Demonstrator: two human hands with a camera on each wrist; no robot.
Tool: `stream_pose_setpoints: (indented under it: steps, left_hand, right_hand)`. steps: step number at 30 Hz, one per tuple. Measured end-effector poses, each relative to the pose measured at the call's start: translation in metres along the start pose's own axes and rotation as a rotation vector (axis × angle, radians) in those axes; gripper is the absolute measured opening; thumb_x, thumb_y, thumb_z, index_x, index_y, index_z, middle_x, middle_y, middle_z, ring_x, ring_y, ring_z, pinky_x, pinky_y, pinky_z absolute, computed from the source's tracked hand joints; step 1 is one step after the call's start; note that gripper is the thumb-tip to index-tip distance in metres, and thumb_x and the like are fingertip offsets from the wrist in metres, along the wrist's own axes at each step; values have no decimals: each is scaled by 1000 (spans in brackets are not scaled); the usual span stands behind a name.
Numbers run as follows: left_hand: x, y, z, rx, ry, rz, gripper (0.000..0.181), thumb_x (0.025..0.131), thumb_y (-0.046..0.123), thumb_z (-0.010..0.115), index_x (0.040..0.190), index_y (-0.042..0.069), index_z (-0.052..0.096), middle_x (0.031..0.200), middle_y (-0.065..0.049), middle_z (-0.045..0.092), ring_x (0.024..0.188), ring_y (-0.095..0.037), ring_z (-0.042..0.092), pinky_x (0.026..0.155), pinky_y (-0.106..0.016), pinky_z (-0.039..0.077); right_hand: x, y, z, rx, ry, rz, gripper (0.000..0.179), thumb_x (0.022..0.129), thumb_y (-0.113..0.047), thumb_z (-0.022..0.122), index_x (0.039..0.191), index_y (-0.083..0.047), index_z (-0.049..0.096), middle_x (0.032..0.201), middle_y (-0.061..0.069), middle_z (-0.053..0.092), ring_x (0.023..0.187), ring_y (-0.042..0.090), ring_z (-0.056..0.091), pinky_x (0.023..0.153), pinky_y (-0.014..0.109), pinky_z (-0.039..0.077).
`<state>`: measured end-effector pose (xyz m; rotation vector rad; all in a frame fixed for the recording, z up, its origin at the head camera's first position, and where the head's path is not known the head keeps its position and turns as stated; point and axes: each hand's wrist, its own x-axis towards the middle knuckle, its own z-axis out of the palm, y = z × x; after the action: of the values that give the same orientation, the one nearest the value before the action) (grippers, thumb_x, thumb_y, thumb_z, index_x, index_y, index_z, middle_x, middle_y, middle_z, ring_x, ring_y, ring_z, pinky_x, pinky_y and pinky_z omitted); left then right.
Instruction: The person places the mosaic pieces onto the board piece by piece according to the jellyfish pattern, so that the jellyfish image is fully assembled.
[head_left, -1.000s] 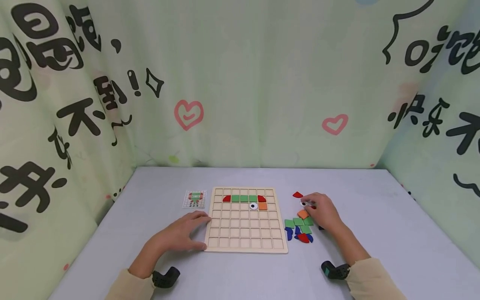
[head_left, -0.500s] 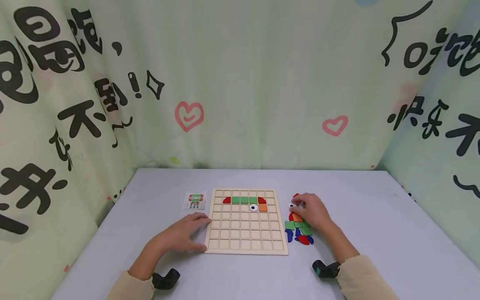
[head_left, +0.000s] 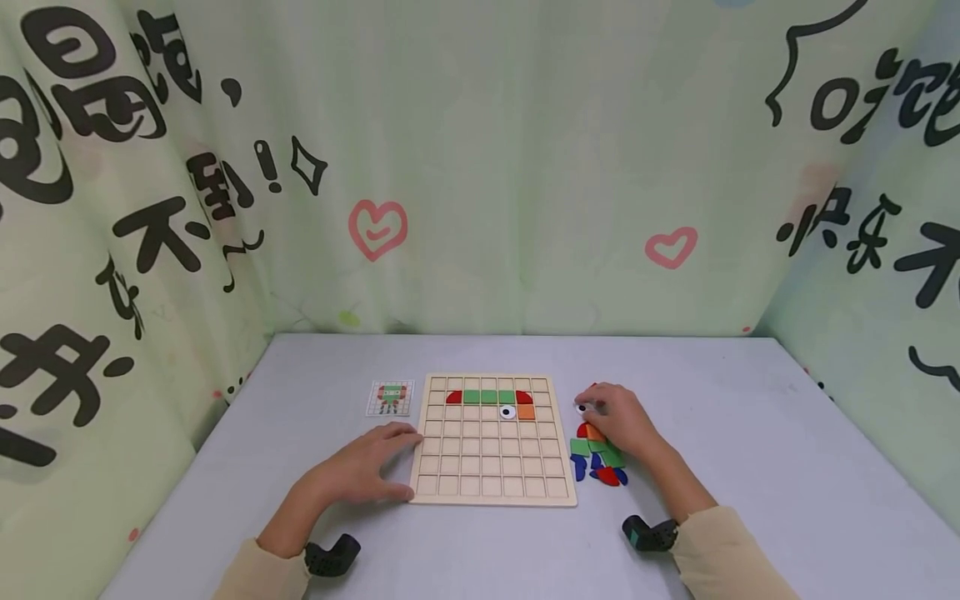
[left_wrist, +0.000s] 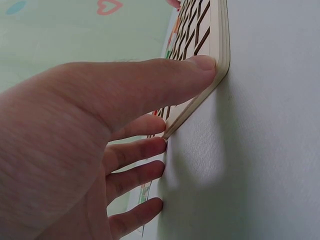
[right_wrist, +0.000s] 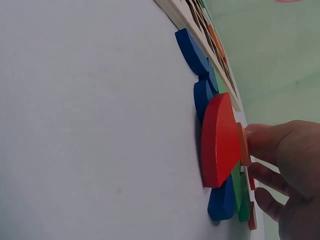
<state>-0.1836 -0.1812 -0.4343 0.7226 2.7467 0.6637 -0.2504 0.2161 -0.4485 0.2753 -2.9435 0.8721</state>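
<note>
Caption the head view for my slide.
The left hand touches the edge of a wooden grid board while the right hand pinches an eye tile, loose colored tiles nearby.

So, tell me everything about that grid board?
The pale board looks wooden, with rounded corners and square cells. It lies flat on the table. In one row, two red pieces flank three green squares; below sit an eye piece and an orange square. The left hand touches its left side, thumb on the near left corner.
</note>
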Motion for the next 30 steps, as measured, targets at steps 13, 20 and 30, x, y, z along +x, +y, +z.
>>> stream_pose_setpoints:
  steps: [13,20,30]
  left_hand:
    - [0,0,0,4,-6,-30,73,79,38,78,141,13,49,149,-9,42,139,-34,37,111,-54,35]
    - [0,0,0,-1,-11,-25,73,80,39,77,142,15,48,149,-9,41,139,-34,36,111,-55,35]
    - [-1,1,-2,9,-4,1,74,79,40,77,141,12,48,148,-11,42,138,-35,37,110,-56,36]
  right_hand:
    - [0,-2,1,11,1,27,24,88,-12,69,112,-9,72,119,15,65,112,34,55,94,49,53]
    - [-2,-3,2,12,15,34,24,88,-12,69,111,-9,71,118,15,65,110,32,55,92,47,54]
    - [1,-9,7,28,37,11,22,88,-14,69,110,-11,71,114,10,67,103,26,56,85,40,56]
